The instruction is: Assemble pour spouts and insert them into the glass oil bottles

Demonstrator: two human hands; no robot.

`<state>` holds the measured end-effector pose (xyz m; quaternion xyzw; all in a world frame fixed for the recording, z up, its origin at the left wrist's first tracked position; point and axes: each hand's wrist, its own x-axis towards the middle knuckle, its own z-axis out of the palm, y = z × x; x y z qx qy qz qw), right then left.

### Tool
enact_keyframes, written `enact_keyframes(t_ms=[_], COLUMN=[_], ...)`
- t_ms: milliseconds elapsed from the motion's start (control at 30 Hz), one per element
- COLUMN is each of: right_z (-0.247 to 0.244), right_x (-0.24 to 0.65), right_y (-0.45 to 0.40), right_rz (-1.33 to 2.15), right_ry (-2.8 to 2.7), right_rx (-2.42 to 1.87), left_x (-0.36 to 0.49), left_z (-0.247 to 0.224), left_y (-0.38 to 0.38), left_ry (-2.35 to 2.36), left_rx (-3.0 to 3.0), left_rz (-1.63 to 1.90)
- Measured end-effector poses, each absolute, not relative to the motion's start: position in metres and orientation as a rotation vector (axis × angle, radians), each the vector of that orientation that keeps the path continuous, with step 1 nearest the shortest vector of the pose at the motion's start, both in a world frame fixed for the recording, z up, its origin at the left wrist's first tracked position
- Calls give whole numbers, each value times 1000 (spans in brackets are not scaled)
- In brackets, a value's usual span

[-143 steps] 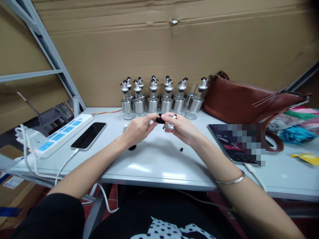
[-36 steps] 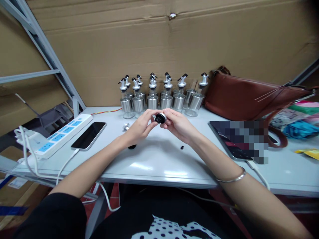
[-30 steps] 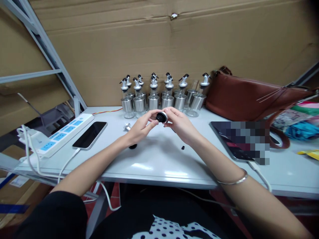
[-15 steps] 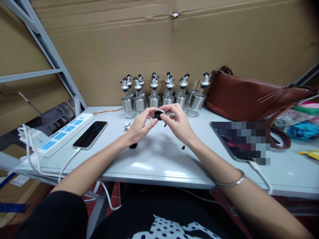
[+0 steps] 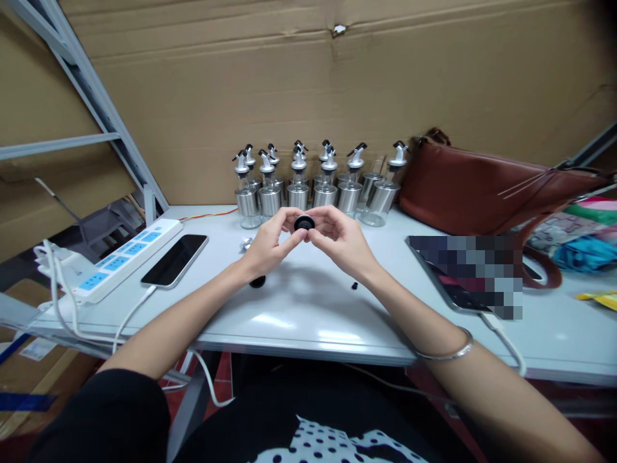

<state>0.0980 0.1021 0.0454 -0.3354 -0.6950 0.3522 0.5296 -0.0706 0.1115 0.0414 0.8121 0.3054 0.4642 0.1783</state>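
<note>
Above the middle of the white table point(image 5: 308, 315), my left hand point(image 5: 270, 241) and my right hand point(image 5: 340, 238) meet fingertip to fingertip around a small round black cap point(image 5: 304, 222) with a silver rim. Both hands pinch it. Just behind them stands a cluster of several steel-and-glass dispenser bottles point(image 5: 318, 186) with silver pour spouts. On the table lie a small silver part point(image 5: 247, 244) left of my left hand, a black round piece point(image 5: 257, 281) under my left wrist, and a tiny black piece point(image 5: 354, 285) under my right wrist.
A dark phone point(image 5: 174, 260) on a white cable and a white power strip point(image 5: 118, 258) lie at the left. A brown leather bag point(image 5: 482, 193) and a tablet point(image 5: 463, 273) occupy the right. Cardboard sheets form the back wall, with a grey metal rack frame point(image 5: 91, 103) at the left.
The cap has been turned between my fingers so its black face now points up. My hands have stayed in the same spot, closing slightly around it.
</note>
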Motion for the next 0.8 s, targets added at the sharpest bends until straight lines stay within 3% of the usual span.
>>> enact_keyframes(t_ms=[800], right_z=[41], right_x=[97], right_y=[104], right_rz=[963], right_ry=[-1681], right_rx=[-834], left_x=[-71], left_z=[45], left_y=[108], left_ry=[836], left_rx=[2301], left_rz=[1252])
